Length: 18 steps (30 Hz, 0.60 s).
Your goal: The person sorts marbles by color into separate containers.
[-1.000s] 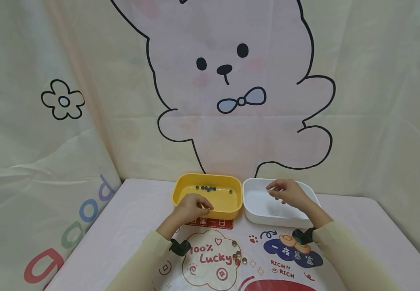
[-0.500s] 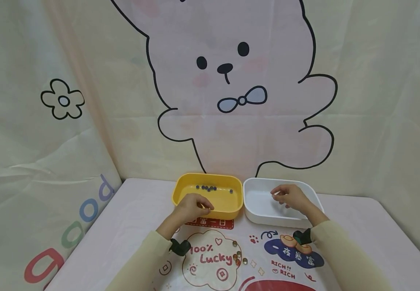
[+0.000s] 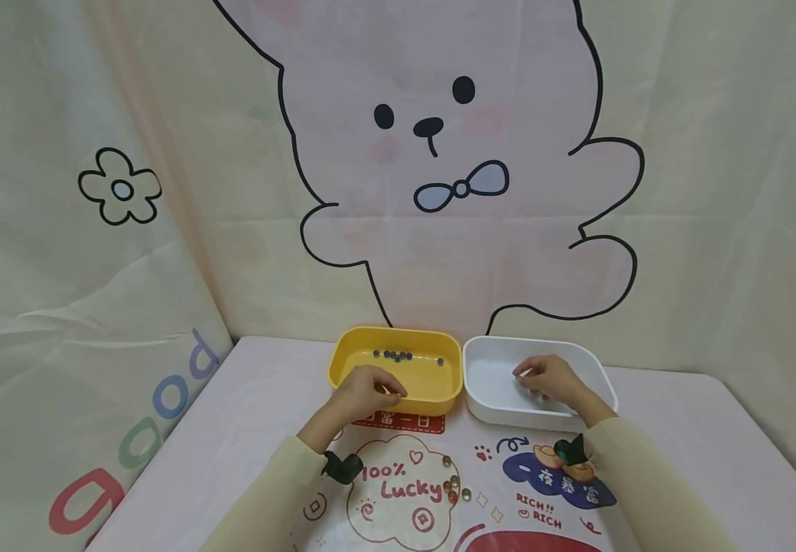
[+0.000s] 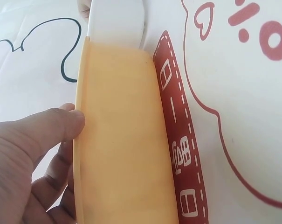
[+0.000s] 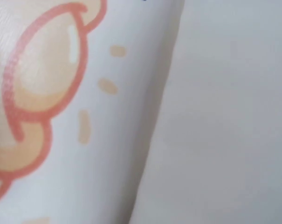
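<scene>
My left hand (image 3: 368, 389) is at the front rim of a yellow tray (image 3: 432, 396), its thumb over the edge and fingers curled behind it, as the left wrist view shows; that yellow tray (image 4: 122, 135) stands side-on there. Several dark round beads (image 3: 397, 356) lie toward the back of the yellow tray. Over the white tray (image 3: 488, 383) beside it, my right hand (image 3: 550, 377) hovers with bent fingers pointing down inward. Whether its fingertips hold a small thing, I cannot tell. The right hand is out of the right wrist view.
Several amber and greenish glass marbles (image 3: 453, 483) lie on the printed tablecloth (image 3: 267, 399), in front of the trays. A hanging cloth with a bear drawing (image 3: 432, 253) rises close behind both trays.
My right hand has lowered slightly and shifted a little right over the white tray. The left hand stays at the yellow tray's rim, and the marbles and beads lie as before.
</scene>
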Each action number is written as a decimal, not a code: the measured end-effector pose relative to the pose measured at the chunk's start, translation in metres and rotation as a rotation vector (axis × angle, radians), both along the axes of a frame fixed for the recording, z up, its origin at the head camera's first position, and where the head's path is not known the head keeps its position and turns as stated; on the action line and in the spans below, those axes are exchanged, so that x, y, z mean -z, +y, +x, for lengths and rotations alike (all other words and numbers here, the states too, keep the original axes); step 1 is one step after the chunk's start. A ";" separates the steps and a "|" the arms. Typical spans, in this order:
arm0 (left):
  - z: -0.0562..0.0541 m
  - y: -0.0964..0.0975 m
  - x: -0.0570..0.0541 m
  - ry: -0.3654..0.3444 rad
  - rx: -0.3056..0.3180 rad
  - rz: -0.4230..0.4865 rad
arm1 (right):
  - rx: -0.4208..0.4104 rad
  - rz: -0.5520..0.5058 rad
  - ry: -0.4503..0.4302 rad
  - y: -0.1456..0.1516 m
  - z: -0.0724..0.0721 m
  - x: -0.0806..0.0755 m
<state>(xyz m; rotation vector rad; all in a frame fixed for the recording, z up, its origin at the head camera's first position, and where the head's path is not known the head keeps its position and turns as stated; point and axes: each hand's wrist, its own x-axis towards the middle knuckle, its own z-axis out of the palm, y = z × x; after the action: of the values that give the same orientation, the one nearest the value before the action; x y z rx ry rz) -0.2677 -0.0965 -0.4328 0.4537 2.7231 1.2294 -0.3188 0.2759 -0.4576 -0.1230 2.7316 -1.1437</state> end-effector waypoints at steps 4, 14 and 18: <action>0.000 0.000 0.000 -0.003 -0.002 -0.001 | 0.012 0.020 -0.016 0.001 -0.001 0.003; 0.000 0.001 0.000 -0.005 -0.012 -0.009 | 0.009 0.045 -0.048 0.001 -0.005 0.006; 0.000 0.001 0.000 -0.008 -0.013 -0.007 | 0.006 0.048 -0.049 0.000 -0.006 0.007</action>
<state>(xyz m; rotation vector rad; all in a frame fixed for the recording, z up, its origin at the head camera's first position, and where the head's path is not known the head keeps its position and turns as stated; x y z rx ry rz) -0.2679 -0.0952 -0.4323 0.4296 2.7276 1.2213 -0.3245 0.2759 -0.4649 -0.0786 2.7158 -1.0673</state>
